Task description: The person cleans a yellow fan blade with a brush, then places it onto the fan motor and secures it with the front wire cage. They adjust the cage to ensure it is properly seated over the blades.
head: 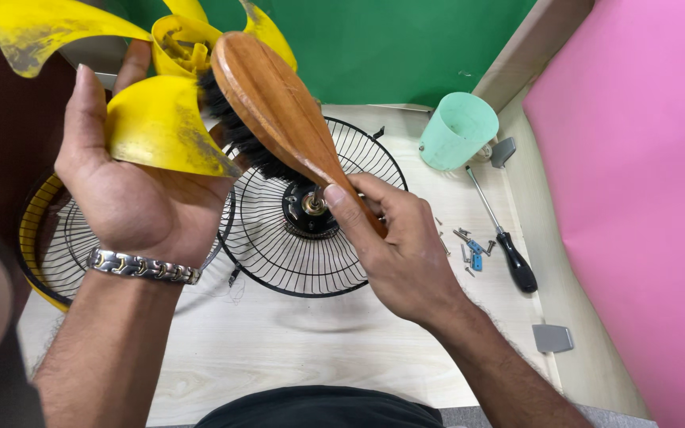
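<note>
My left hand [132,190] holds up a dirty yellow fan blade [156,119] by its hub, fingers wrapped around one blade. My right hand [398,246] grips the handle of a wooden brush [279,103] whose black bristles press against the blade near the hub. A metal bracelet sits on my left wrist. Below the hands on the table lies a black wire fan guard with the motor [311,210] at its centre.
A second guard with a yellow rim [37,230] lies at the left. A mint-green cup [457,131], a black-handled screwdriver [509,254] and several loose screws [465,246] lie to the right. Pink wall on the right, green wall behind.
</note>
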